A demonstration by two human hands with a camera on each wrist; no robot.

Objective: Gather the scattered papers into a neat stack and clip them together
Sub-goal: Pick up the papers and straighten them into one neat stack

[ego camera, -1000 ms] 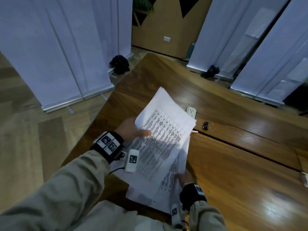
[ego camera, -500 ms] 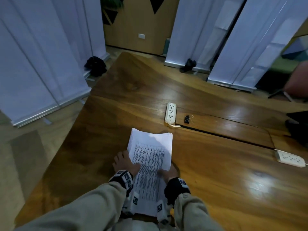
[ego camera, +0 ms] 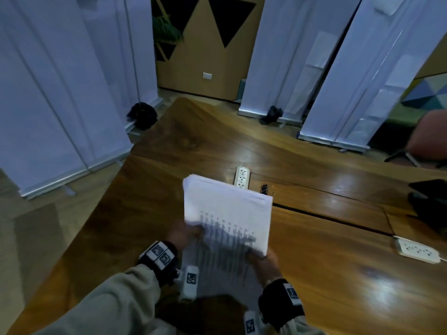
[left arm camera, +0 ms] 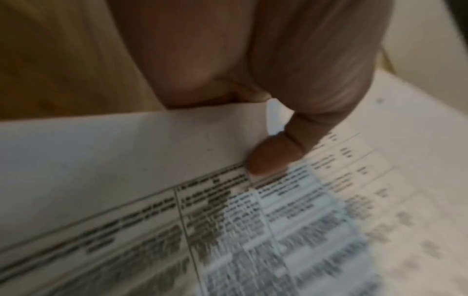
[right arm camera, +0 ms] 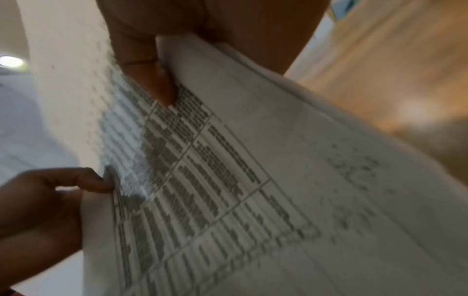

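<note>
A stack of printed white papers is held up off the wooden table, tilted toward me. My left hand grips its left edge, thumb pressed on the top sheet. My right hand pinches the lower right corner, its thumb lying on the printed table of the papers; my left hand shows there too. A black binder clip lies on the table beyond the stack, near a seam in the wood.
A white power strip lies behind the papers and another power strip at the right. Dark objects sit at the table's right edge. White roll-up banners stand around the table.
The papers lay flat on the table under both hands half a second ago; now they are lifted and tilted up in both hands. The camera view has shifted too.
</note>
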